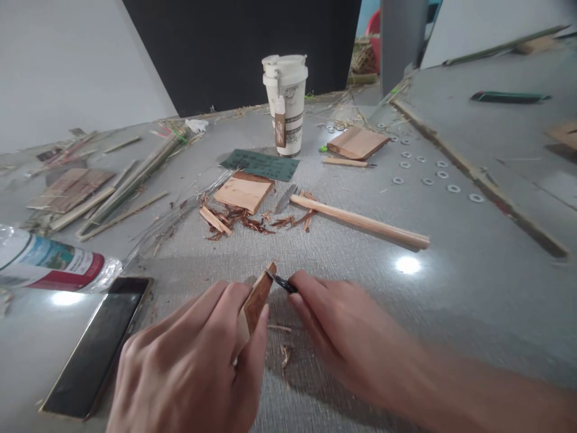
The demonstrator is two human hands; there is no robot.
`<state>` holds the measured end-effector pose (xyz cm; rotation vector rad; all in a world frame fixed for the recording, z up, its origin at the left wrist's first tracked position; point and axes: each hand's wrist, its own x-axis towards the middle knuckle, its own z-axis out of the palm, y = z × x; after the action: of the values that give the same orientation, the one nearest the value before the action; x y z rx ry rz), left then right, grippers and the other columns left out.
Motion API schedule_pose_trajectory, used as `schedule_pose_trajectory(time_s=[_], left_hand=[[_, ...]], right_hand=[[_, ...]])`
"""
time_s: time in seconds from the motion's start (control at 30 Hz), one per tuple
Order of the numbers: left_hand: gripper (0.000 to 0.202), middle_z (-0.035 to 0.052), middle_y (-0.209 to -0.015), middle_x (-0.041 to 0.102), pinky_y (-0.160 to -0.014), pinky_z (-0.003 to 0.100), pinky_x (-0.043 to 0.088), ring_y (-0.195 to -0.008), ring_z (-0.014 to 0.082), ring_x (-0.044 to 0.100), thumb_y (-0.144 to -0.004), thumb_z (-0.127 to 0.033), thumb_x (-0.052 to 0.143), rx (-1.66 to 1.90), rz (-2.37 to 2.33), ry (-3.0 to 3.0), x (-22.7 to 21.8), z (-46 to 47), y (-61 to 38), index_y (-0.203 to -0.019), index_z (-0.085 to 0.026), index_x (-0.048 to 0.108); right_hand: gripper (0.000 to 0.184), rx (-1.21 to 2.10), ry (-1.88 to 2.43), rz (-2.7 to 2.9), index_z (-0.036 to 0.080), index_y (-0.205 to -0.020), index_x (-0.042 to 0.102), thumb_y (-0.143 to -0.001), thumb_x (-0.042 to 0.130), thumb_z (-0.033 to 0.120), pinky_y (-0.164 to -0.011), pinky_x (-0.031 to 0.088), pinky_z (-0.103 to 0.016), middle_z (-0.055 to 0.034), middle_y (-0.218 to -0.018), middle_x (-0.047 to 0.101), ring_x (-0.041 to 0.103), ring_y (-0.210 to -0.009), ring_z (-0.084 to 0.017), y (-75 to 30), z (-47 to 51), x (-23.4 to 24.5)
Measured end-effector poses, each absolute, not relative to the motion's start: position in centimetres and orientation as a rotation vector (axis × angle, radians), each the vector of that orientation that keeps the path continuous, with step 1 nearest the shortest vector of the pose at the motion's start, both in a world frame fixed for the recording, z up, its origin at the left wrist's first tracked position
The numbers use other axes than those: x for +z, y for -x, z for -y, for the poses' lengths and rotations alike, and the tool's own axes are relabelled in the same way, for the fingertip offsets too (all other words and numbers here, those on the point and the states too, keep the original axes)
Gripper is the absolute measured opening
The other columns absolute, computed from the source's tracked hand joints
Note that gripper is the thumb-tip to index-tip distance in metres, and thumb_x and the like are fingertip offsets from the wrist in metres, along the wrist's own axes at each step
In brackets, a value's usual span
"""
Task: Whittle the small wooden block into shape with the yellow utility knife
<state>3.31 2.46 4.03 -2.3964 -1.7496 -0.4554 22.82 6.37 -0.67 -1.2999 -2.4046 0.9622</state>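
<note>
My left hand is closed around a small flat piece of wood, which stands on edge and tilts away from me. My right hand grips a knife with a dark handle; most of the handle is hidden in the fist. The short blade touches the far end of the wood. Thin wood shavings lie on the table just below. Beyond the hands, a square wooden block rests beside brown bark scraps and a hammer-like tool with a wooden handle.
A phone and a lying plastic bottle are at left. Green sandpaper lies before an upright paper cup. Another wooden block, a thin pencil-like stick and several washers are at back right. Bamboo strips lie back left.
</note>
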Motion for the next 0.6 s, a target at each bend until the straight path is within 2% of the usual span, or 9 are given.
schedule_pose_trajectory(time_s=[0.07, 0.17, 0.33, 0.5, 0.6], left_hand=[[0.019, -0.0044, -0.065, 0.064, -0.05, 0.031, 0.042, -0.056, 0.0164, 0.066, -0.1, -0.033, 0.047, -0.463, 1.74, 2.402, 3.9, -2.4, -3.2, -0.087, -0.026, 0.058], [0.015, -0.0046, -0.068, 0.065, -0.051, 0.032, 0.043, -0.057, 0.0165, 0.067, -0.1, -0.033, 0.048, -0.489, 1.721, 2.384, 3.8, -2.3, -3.0, -0.095, -0.025, 0.059], [0.018, -0.0049, -0.06, 0.059, -0.047, 0.032, 0.036, -0.052, 0.0168, 0.062, -0.1, -0.032, 0.048, -0.481, 1.713, 2.403, 3.8, -2.3, -3.0, -0.086, -0.026, 0.056], [0.012, -0.0051, -0.067, 0.064, -0.052, 0.032, 0.042, -0.057, 0.0158, 0.066, -0.1, -0.032, 0.05, -0.531, 1.685, 2.39, 3.7, -2.5, -3.1, -0.095, -0.025, 0.059], [0.016, -0.0053, -0.063, 0.061, -0.05, 0.032, 0.041, -0.055, 0.0157, 0.065, -0.101, -0.032, 0.049, -0.511, 1.701, 2.407, 3.8, -2.5, -3.0, -0.09, -0.025, 0.059]], right_hand=[[0.022, 0.915, 1.366, 2.449, 0.023, -0.09, 0.041, -0.106, 0.03, 0.033, -0.056, 0.02, -0.031, 0.001, -0.072, 0.058, 0.038, -0.057, -0.013, -23.0, -6.6, -1.0], [0.021, 0.914, 1.417, 2.478, 0.022, -0.088, 0.04, -0.105, 0.033, 0.032, -0.056, 0.019, -0.031, 0.0007, -0.071, 0.057, 0.035, -0.056, -0.012, -23.2, -6.8, -1.0], [0.029, 1.007, 1.285, 2.402, 0.023, -0.091, 0.041, -0.108, 0.024, 0.038, -0.056, 0.02, -0.03, 0.0006, -0.074, 0.059, 0.04, -0.056, -0.012, -22.9, -6.5, -0.3], [0.025, 0.936, 1.382, 2.463, 0.023, -0.088, 0.04, -0.106, 0.027, 0.036, -0.055, 0.02, -0.031, 0.0005, -0.069, 0.057, 0.037, -0.055, -0.014, -23.0, -6.8, -0.5], [0.027, 0.984, 1.315, 2.43, 0.024, -0.09, 0.041, -0.106, 0.025, 0.038, -0.054, 0.021, -0.032, 0.0009, -0.071, 0.059, 0.044, -0.055, -0.015, -22.9, -6.5, -0.1]])
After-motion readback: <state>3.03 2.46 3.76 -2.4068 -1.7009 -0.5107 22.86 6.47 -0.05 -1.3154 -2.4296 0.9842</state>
